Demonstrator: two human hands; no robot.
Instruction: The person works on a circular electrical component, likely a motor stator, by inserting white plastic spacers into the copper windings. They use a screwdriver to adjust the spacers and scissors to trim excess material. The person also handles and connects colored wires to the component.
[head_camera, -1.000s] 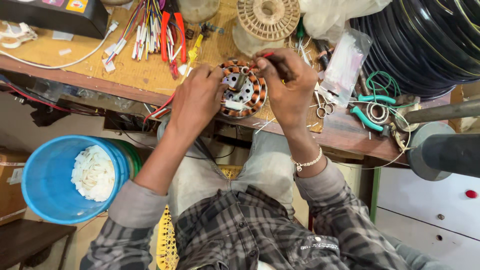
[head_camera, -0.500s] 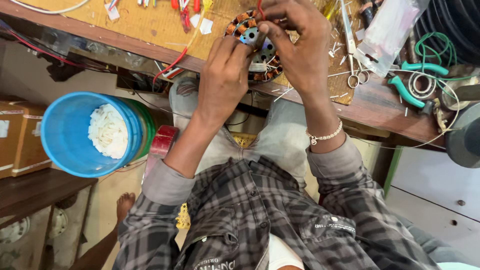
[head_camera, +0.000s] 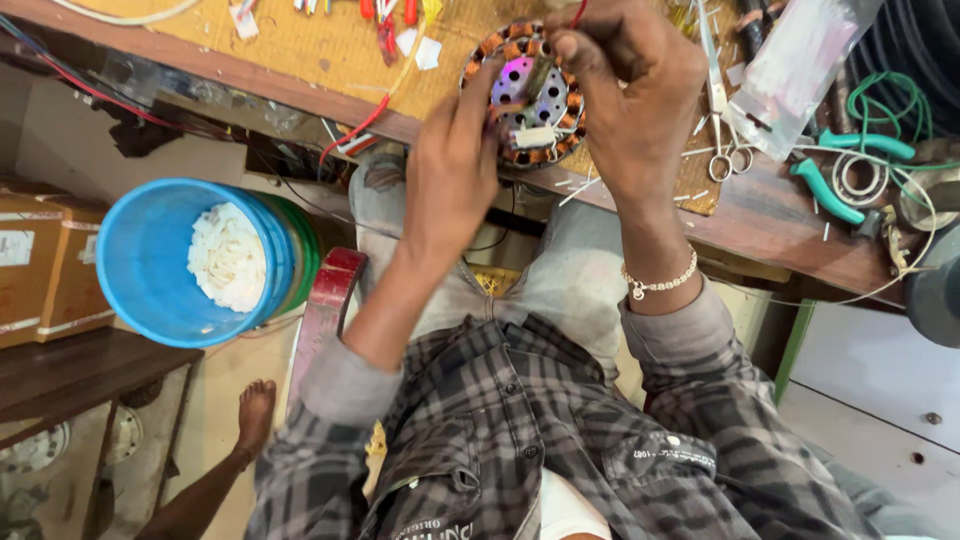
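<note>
Both hands on a wound motor stator (head_camera: 527, 95) at the workbench (head_camera: 300, 50) edge

Stator sits on the bench's front edge, round, copper coils around the rim, purple-tinted plate in the middle. Left hand (head_camera: 452, 175) grips its near left side, fingers closed on the rim. Right hand (head_camera: 625, 95) is over the top right, fingertips pinched narrow on something small at the core; can't tell what. Beaded bracelet (head_camera: 660, 283) on the right wrist. Scissors (head_camera: 722, 130) just right of the right hand, green-handled pliers (head_camera: 840, 170) and a coil of green wire (head_camera: 885, 105) further right. Blue bucket (head_camera: 150, 265) with white scraps inside sits lower left, well apart from the bench work
</note>
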